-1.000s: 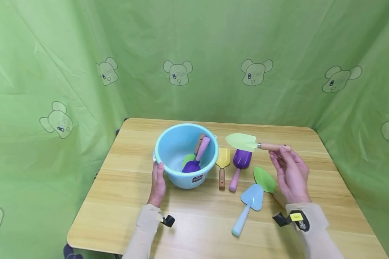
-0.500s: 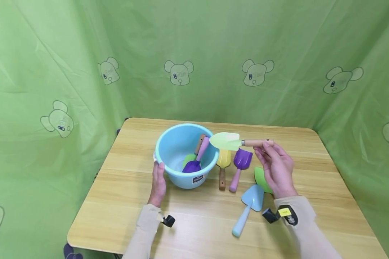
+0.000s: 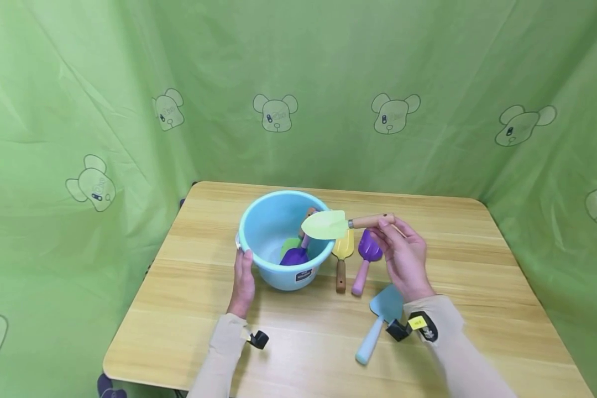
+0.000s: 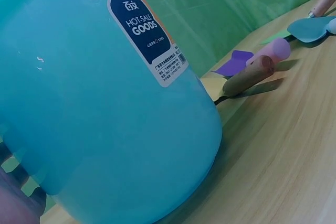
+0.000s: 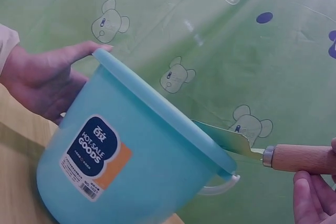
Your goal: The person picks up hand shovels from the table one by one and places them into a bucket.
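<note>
My right hand (image 3: 405, 257) pinches the wooden handle of a pale green trowel (image 3: 325, 225) near its end. The trowel's blade points left over the right rim of a light blue bucket (image 3: 273, 276). Against the bucket's near left side rests my left hand (image 3: 242, 284), thumb at the rim and fingers along the outer wall. Inside the bucket lie a purple scoop (image 3: 294, 256) with a pink handle and a green tool (image 3: 289, 244) with a brown handle, partly hidden by the held trowel.
Right of the bucket, a yellow scoop (image 3: 341, 276) and another purple scoop (image 3: 361, 276) lie on the wooden table (image 3: 169, 309). A blue trowel (image 3: 371, 340) lies nearer, partly under my right wrist. Green curtain (image 3: 328, 149) encloses the table's back and sides.
My right hand has carried the pale green trowel leftward, from beside the bucket to over its right rim. My left hand and the bucket have stayed put. The green leaf-shaped trowel is now hidden.
</note>
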{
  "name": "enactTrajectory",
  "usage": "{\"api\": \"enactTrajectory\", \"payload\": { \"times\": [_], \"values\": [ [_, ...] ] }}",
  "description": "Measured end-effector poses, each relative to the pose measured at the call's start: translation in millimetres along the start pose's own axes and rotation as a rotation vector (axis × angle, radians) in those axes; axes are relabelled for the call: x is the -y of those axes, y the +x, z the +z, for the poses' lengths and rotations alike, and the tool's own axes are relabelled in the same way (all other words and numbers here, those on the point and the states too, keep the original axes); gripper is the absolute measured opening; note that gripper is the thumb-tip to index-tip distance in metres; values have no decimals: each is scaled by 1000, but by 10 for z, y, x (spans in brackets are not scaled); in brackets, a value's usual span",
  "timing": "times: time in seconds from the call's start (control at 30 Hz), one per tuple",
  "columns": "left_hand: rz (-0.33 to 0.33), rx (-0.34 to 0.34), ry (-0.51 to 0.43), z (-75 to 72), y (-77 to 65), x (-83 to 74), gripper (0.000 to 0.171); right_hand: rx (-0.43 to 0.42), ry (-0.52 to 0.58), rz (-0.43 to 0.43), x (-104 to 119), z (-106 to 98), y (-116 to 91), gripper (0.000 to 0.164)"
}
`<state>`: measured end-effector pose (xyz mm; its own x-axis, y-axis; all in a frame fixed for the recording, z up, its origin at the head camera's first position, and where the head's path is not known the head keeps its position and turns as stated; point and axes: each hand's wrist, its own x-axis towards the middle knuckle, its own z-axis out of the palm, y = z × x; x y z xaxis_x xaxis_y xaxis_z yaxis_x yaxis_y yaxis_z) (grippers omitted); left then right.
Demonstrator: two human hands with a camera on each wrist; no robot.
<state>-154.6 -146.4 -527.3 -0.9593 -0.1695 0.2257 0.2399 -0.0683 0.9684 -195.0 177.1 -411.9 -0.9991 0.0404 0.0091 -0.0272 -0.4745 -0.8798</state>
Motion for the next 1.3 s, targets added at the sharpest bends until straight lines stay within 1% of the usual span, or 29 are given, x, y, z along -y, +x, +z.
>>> {"api": "enactTrajectory", "payload": {
  "times": [0.2, 0.27, 0.37, 0.47, 0.63, 0.73, 0.8, 0.87, 0.97, 1.07, 1.2, 1.3],
  "values": [
    [-10, -2, 2, 3, -4, -18, 62, 58, -39, 5, -49, 105, 4, 18],
    [-19, -4, 3, 3, -11, -26, 61, 48, -51, 10, -69, 141, -2, 17],
    [-35, -5, 5, 3, -22, -36, 61, 7, -63, 27, -107, 192, -16, 16],
    [-39, -9, 14, 2, -29, -34, 60, -2, -105, 25, -147, 237, -25, 21],
    [-21, -5, 6, 0, -29, -25, 60, 73, -251, -9, -188, 285, -25, 32],
    [-13, -5, 3, 7, -25, -32, 61, 62, -352, 4, -191, 303, -32, 39],
    [-13, -6, 2, 11, -26, -38, 61, 27, -395, 16, -191, 320, -40, 44],
    [-11, -5, 0, 14, -28, -45, 61, 18, -450, -6, -197, 341, -48, 48],
    [-11, -3, -3, 12, -30, -46, 60, 57, -521, -82, -231, 373, -51, 45],
    [-7, 1, -10, 11, -28, -47, 60, 120, -609, -157, -270, 405, -58, 39],
    [-7, 5, -17, 12, -30, -47, 59, 204, -717, -194, -317, 431, -67, 36],
    [-7, 5, -19, 11, -32, -47, 59, 243, -805, -192, -351, 431, -69, 35]
  ]
}}
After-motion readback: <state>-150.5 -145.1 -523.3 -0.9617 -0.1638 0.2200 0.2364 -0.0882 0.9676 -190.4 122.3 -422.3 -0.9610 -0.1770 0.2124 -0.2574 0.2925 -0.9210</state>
